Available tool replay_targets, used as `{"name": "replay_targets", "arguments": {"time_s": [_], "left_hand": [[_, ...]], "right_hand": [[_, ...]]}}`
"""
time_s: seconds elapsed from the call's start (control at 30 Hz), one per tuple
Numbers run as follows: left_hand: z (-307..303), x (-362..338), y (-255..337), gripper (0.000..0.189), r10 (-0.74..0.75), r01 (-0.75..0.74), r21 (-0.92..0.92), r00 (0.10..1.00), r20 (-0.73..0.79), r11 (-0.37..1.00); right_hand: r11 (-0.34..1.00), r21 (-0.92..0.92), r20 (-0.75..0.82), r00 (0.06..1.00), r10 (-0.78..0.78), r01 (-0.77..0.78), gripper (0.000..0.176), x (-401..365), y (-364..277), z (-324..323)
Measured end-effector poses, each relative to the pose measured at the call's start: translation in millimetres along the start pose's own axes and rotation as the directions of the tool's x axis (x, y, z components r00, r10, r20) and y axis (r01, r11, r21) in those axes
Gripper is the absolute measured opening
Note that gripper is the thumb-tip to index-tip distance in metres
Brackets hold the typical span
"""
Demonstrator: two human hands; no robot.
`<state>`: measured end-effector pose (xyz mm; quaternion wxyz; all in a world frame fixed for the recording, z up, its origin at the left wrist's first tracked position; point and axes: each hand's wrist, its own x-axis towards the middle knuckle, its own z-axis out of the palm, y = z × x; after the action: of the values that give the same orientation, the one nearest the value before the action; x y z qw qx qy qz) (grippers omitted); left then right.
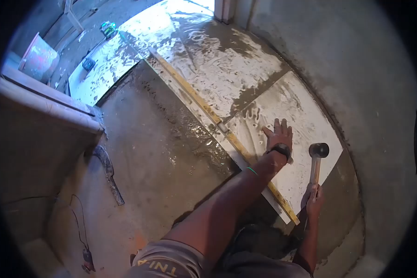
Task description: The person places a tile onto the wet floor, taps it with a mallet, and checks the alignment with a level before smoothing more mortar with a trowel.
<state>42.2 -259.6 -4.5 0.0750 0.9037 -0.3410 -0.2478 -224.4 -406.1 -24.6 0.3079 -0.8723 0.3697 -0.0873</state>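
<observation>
Your left arm (229, 197) reaches long and forward from the bottom of the view, angling up to the right. At its end, your left hand (279, 137) is open, back facing up, fingers (283, 125) spread. Your right forearm (308, 241) rises more steeply, nearer your body, and your right hand (315, 200) is closed, though its individual fingers look fairly indistinct.

Floor (134, 139) partly covered by white tiles (301, 111)
A yellow level (185, 85) is laid across the tiles; a hammer (109, 173) is set on the bare floor.
</observation>
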Motion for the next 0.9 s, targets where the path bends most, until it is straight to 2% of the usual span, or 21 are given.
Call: {"name": "replay_targets", "arguments": {"time_s": [0.03,0.07,0.1,0.13,0.17,0.23,0.27,0.3,0.37,0.4,0.43,0.47,0.5,0.57,0.6,0.63,0.67,0.7,0.73,0.8,0.9], "left_hand": [[2.1,-0.3,-0.4,0.128,-0.007,0.007,-0.013,1.000,-0.002,1.000],[3.6,0.6,-1.0,0.128,-0.011,0.011,-0.022,1.000,-0.012,1.000],[5.5,2.3,1.6,0.127,-0.014,0.013,-0.030,1.000,-0.020,0.999],[19.0,12.2,3.9,0.128,-0.030,0.031,0.014,0.996,-0.085,0.999],[31.9,22.4,6.9,0.128,-0.031,0.032,0.006,0.996,-0.083,0.999],[38.8,28.6,9.9,0.128,-0.033,0.035,0.020,0.997,-0.074,0.999],[116.6,78.9,28.4,0.133,-0.135,0.247,0.370,0.943,-0.303,0.896],[119.4,78.8,29.5,0.133,-0.129,0.238,0.366,0.946,-0.298,0.900],[122.5,81.3,31.8,0.110,-0.152,0.272,0.310,0.920,-0.363,0.911],[107.3,72.1,29.3,0.110,-0.151,0.268,0.300,0.920,-0.361,0.915],[78.5,53.3,23.2,0.092,-0.138,0.179,0.134,0.953,-0.269,0.975],[59.9,40.4,18.9,0.074,-0.105,0.098,-0.046,0.978,-0.180,0.994],[57.3,37.3,18.1,0.074,-0.103,0.094,-0.058,0.978,-0.180,0.994],[52.6,30.5,15.3,0.056,-0.073,0.084,0.082,0.990,-0.122,0.993],[46.6,27.5,14.6,0.055,-0.072,0.069,-0.030,0.992,-0.104,0.997],[42.2,23.5,14.2,0.055,-0.071,0.068,-0.037,0.992,-0.102,0.997],[37.5,19.6,13.2,0.052,-0.067,0.052,-0.135,0.992,-0.111,0.989],[36.5,18.7,13.6,0.049,-0.064,0.035,-0.232,0.991,-0.121,0.972],[35.3,18.1,13.9,0.049,-0.065,0.034,-0.240,0.990,-0.123,0.970],[35.8,17.0,17.4,0.044,0.049,-0.062,-0.191,0.996,-0.071,0.980],[55.0,28.4,32.5,0.043,0.038,-0.062,-0.194,0.991,-0.126,0.979]], "right_hand": [[1.000,-0.026,-0.004,1.000,0.012,-0.012,0.043,0.5,2.0,0.9],[0.996,-0.002,0.039,0.995,0.089,-0.089,0.045,0.2,3.9,-0.7],[0.996,-0.010,0.042,0.996,0.084,-0.084,0.045,-1.3,2.3,1.9],[1.000,-0.024,-0.013,1.000,0.010,-0.011,0.045,-3.1,1.8,5.9],[0.997,-0.041,-0.066,0.996,-0.063,0.060,0.046,-4.2,1.3,9.3],[0.994,-0.047,-0.078,0.992,-0.102,0.098,0.047,-2.2,2.7,11.2],[0.995,-0.076,-0.056,0.996,-0.062,0.058,0.047,-1.7,3.9,10.0],[0.994,-0.107,-0.036,0.999,-0.021,0.017,0.047,-2.7,0.5,8.6],[0.992,-0.118,-0.025,0.999,0.041,-0.043,0.048,-5.0,-6.8,7.5],[0.988,-0.121,-0.011,0.995,0.098,-0.098,0.048,-5.3,-11.1,5.9],[0.986,-0.134,-0.013,0.995,0.097,-0.098,0.048,-4.2,-2.7,6.9],[0.990,-0.138,-0.040,0.999,0.017,-0.022,0.048,-2.6,11.3,10.2],[0.988,-0.145,-0.065,0.996,-0.065,0.055,0.048,-1.8,4.7,10.8],[0.993,-0.111,-0.093,0.995,-0.036,0.026,0.046,-7.2,-8.6,11.2],[0.993,-0.120,-0.073,0.997,0.005,-0.014,0.046,-4.9,1.9,10.6],[0.990,-0.130,-0.054,0.997,0.046,-0.053,0.045,-4.2,8.1,12.0],[0.989,-0.137,-0.054,0.998,0.044,-0.051,0.045,-4.3,14.3,15.2],[0.987,-0.159,-0.095,0.994,-0.054,0.039,0.043,-4.0,12.6,18.4],[0.975,-0.184,-0.131,0.979,-0.154,0.128,0.042,-3.1,10.8,19.0],[0.976,-0.194,-0.124,0.985,-0.123,0.097,0.042,-6.9,-8.7,19.5],[0.976,-0.202,-0.098,0.989,-0.108,0.086,0.042,-5.0,-1.5,18.9]]}}
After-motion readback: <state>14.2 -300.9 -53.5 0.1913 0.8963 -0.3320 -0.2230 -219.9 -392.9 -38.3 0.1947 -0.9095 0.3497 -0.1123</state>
